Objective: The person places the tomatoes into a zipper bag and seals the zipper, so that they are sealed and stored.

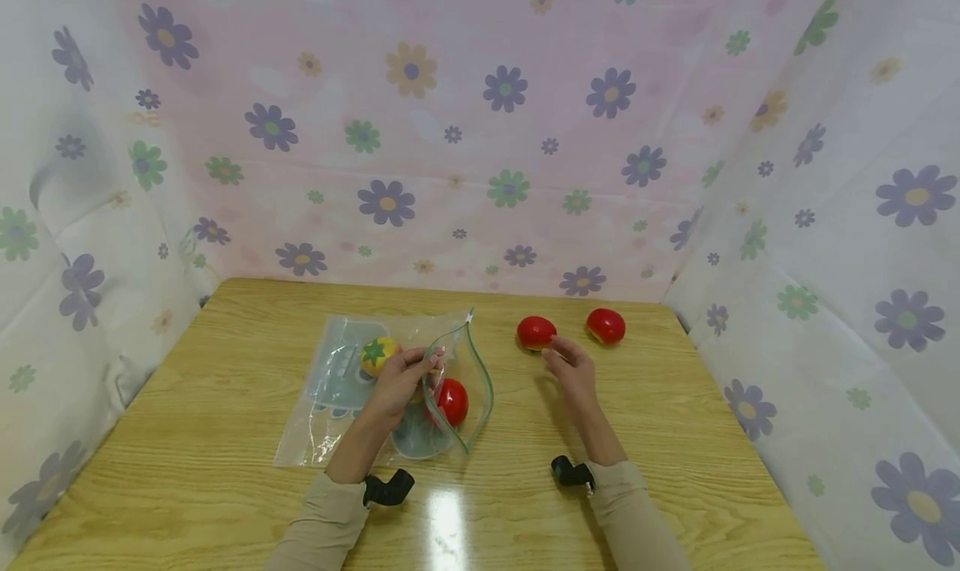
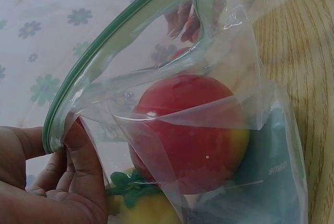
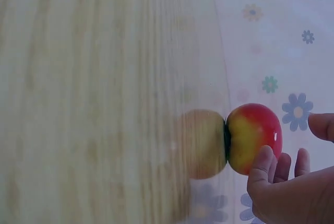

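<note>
My left hand [image 1: 397, 388] pinches the green-edged rim of a clear zip bag [image 1: 483, 367] between thumb and fingers; its mouth gapes to the right. Inside the bag sits a shiny red apple [image 2: 190, 135] with a yellow patch. A yellow fruit with a green leafy top [image 1: 377, 356] shows beside my left fingers, partly hidden by the bag film in the left wrist view. My right hand [image 1: 573, 375] reaches to another red-and-yellow apple [image 3: 254, 138], thumb spread away and fingertips right at its near side. That apple rests on the table.
A further red apple [image 1: 606, 327] lies to the right, near the back of the wooden table [image 1: 675, 471]. The bag's printed grey-blue panel [image 1: 341, 367] lies flat at the left. Flowered cloth [image 1: 450, 179] hangs behind and along both sides.
</note>
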`<state>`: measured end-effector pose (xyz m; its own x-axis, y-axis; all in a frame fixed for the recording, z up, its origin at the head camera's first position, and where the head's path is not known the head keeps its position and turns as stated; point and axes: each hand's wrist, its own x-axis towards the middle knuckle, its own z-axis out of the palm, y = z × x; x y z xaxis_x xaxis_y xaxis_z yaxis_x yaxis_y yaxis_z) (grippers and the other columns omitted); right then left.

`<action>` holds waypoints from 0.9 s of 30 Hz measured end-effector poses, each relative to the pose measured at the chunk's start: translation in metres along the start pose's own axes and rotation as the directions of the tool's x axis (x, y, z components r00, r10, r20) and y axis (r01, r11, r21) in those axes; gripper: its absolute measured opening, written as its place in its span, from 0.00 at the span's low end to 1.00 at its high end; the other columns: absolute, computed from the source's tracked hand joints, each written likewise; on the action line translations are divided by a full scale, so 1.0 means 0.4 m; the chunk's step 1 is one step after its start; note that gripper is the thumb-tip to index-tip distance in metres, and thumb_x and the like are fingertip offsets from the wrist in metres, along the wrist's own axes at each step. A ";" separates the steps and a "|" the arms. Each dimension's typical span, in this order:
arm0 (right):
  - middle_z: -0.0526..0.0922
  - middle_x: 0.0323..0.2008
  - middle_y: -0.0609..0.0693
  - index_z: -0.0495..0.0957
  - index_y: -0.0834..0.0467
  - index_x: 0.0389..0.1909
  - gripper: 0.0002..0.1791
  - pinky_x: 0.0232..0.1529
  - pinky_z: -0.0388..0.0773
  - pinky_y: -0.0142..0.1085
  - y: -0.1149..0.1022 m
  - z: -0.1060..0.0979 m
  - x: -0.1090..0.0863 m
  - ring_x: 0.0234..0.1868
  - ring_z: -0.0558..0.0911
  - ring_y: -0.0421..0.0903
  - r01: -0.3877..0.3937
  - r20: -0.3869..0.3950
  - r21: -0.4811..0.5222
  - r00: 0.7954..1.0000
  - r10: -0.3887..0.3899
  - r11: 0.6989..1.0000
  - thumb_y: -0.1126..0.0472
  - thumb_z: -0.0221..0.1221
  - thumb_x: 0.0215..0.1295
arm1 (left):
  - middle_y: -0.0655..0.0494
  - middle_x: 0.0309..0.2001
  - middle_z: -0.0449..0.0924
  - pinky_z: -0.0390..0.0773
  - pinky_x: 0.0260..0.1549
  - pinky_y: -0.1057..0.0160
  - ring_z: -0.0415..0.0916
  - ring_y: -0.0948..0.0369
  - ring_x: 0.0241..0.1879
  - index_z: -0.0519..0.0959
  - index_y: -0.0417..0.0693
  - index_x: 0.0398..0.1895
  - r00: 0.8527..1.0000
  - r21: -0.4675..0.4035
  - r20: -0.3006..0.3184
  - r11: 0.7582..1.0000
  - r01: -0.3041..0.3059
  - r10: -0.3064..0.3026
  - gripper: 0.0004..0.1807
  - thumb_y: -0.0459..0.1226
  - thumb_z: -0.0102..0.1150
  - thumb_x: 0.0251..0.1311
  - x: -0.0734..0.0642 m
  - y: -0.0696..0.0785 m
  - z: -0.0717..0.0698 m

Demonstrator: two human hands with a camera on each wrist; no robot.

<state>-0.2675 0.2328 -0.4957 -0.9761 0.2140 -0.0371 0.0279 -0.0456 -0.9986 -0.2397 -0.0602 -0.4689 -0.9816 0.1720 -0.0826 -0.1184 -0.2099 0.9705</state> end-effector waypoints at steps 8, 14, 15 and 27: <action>0.66 0.70 0.62 0.66 0.68 0.69 0.27 0.53 0.78 0.31 0.003 -0.008 0.026 0.56 0.72 0.46 -0.009 -0.029 -0.030 1.000 0.008 1.000 0.66 0.58 0.73 | 0.58 0.26 0.80 0.78 0.26 0.71 0.74 0.65 0.24 0.78 0.27 0.45 1.000 -0.008 0.010 1.000 -0.004 0.004 0.12 0.32 0.52 0.76 -0.002 0.002 -0.002; 0.62 0.71 0.65 0.62 0.68 0.72 0.32 0.49 0.76 0.29 -0.001 -0.008 0.039 0.60 0.67 0.53 -0.001 -0.055 -0.131 0.998 -0.007 0.991 0.67 0.61 0.70 | 0.59 0.27 0.81 0.79 0.27 0.71 0.75 0.65 0.25 0.78 0.26 0.49 1.000 0.008 -0.004 1.000 0.008 -0.007 0.13 0.32 0.52 0.76 -0.005 0.004 -0.001; 0.62 0.71 0.65 0.62 0.68 0.72 0.33 0.51 0.75 0.31 -0.001 -0.009 0.042 0.62 0.67 0.56 0.002 -0.046 -0.155 0.999 -0.009 0.988 0.66 0.61 0.70 | 0.59 0.27 0.81 0.79 0.27 0.71 0.75 0.65 0.25 0.78 0.26 0.49 1.000 0.009 -0.006 1.000 0.009 -0.009 0.13 0.32 0.52 0.76 -0.004 0.004 0.000; 0.56 0.76 0.66 0.55 0.67 0.77 0.41 0.73 0.65 0.54 -0.005 -0.011 0.086 0.74 0.61 0.64 -0.043 0.032 -0.269 0.998 0.054 0.962 0.61 0.64 0.70 | 0.58 0.27 0.80 0.78 0.27 0.71 0.74 0.65 0.25 0.77 0.26 0.48 1.000 0.007 0.010 1.000 0.007 -0.007 0.13 0.33 0.52 0.76 -0.002 0.000 -0.002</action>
<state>-0.3002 0.2443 -0.4953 -0.9796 0.1797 -0.0897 0.1272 0.2095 -0.9695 -0.2393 -0.0613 -0.4690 -0.9792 0.1831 -0.0871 -0.1242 -0.2021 0.9714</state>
